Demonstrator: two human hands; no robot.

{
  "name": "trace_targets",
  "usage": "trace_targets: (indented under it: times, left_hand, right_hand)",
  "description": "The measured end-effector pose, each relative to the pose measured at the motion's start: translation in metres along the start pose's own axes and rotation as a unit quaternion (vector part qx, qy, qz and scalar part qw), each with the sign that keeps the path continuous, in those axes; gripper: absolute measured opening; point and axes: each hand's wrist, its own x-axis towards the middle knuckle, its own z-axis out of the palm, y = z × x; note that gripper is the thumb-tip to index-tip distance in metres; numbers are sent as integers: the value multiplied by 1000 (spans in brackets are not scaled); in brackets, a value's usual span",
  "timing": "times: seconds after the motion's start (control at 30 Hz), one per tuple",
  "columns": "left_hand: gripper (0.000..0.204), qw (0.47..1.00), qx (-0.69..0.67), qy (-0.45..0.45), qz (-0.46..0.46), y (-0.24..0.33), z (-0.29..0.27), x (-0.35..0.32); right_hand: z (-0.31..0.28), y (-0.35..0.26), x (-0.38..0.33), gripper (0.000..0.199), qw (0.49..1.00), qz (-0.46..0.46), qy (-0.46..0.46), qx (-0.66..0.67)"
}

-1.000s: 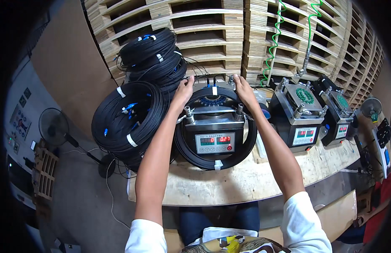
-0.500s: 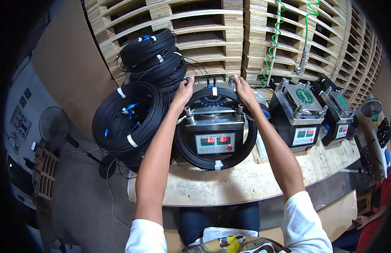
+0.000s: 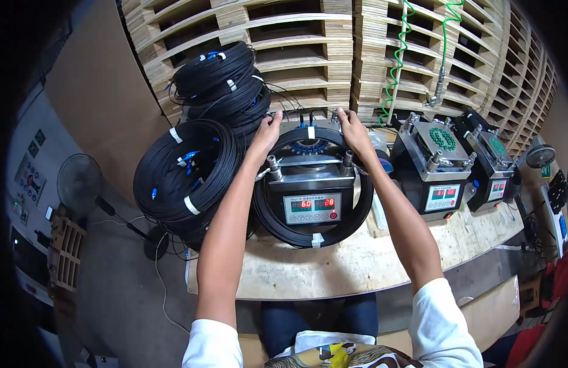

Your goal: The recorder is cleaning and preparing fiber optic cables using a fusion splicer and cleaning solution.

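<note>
In front of me stands a fiber polishing machine (image 3: 318, 184) with a metal top, corner posts and a lit red display. A coil of black fiber cable (image 3: 311, 240), tied with white tape, hangs around its front. Blue connectors (image 3: 305, 122) stand upright at the back of its top plate. My left hand (image 3: 266, 138) is closed at the far left corner post, and my right hand (image 3: 355, 134) is closed at the far right one. The fingers largely cover both posts.
Stacked black cable coils (image 3: 186, 165) with blue connectors stand on the left. Two similar machines (image 3: 440, 165) are at the right of the wooden table (image 3: 333, 270). Pallets (image 3: 296, 61) rise behind, with a green coiled air hose (image 3: 399, 55). A fan (image 3: 80, 178) stands left.
The reading on the machine's display has changed. My right fingers have shifted slightly at the far right post; the left hand and the cable coil stay in place.
</note>
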Motion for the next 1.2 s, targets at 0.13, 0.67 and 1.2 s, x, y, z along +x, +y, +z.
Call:
trace_targets:
  times: [0.13, 0.67, 1.2]
  left_hand:
    - [93, 1000, -7, 5, -8, -2, -1, 4]
    - [88, 1000, -9, -4, 17, -11, -2, 10]
    - [87, 999, 8, 35, 14, 0, 2, -1]
  right_hand:
    - [2, 8, 7, 70, 999, -24, -27, 40]
    - [-3, -8, -5, 68, 1000, 6, -3, -11]
    - [-1, 10, 3, 58, 996, -41, -1, 82]
